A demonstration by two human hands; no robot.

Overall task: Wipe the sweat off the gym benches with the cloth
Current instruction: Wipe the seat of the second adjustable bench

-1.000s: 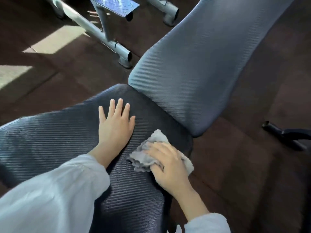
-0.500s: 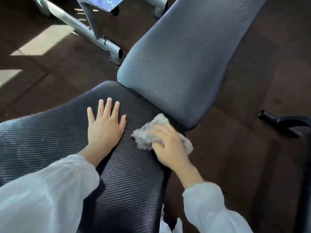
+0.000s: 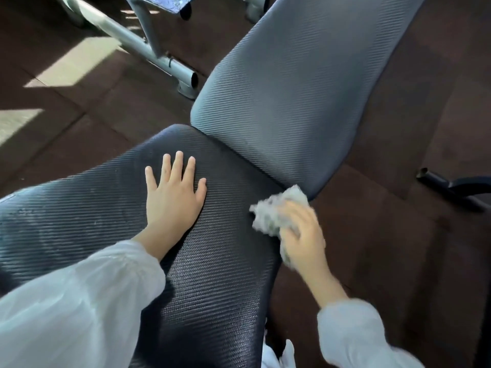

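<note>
A dark ribbed bench seat pad (image 3: 87, 216) fills the lower left, and its grey-blue back pad (image 3: 297, 81) rises to the upper right. My left hand (image 3: 174, 197) lies flat on the seat pad with fingers straight and spread. My right hand (image 3: 303, 232) grips a crumpled grey cloth (image 3: 273, 211) at the seat's right edge, just below the gap between the two pads. The right hand and cloth are blurred by motion. White sleeves cover both forearms.
A grey metal machine frame (image 3: 148, 49) with a tube foot stands on the dark rubber floor at upper left. A black metal foot (image 3: 446, 181) of other equipment lies at the right edge. Sunlit patches (image 3: 77, 65) fall on the floor at left.
My right hand has carried the cloth rightward and up the seat pad, from its middle to the right edge near the pad gap. My left hand stays flat on the seat.
</note>
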